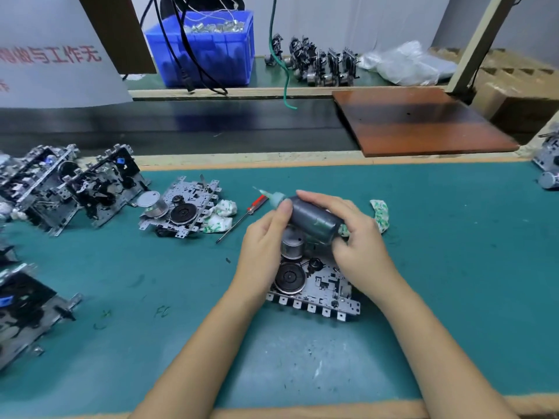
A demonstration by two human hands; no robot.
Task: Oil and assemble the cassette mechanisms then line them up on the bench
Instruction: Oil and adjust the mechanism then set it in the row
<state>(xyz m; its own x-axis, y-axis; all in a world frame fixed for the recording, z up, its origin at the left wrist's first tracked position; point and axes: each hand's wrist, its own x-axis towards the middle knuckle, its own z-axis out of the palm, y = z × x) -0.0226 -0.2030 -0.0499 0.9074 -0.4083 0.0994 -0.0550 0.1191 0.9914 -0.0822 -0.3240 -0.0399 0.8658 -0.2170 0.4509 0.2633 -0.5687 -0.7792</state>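
A dark oil bottle (pixel 313 217) with a pale green nozzle lies sideways above a cassette mechanism (pixel 317 285) on the green mat. My right hand (pixel 352 234) grips the bottle's body from the right. My left hand (pixel 264 237) holds the bottle near its nozzle end, thumb on top. The nozzle tip points up and left. A second mechanism (pixel 181 210) with a silver motor lies flat to the left. Several more mechanisms (pixel 69 186) stand together at the left edge.
A red-handled screwdriver (pixel 242 216) and a patterned rag (pixel 219 219) lie left of my hands; another rag (pixel 381 214) lies to the right. Behind the mat are a dark conveyor, a brown board (pixel 417 122), a blue bin (pixel 205 46) and more mechanisms (pixel 320 62).
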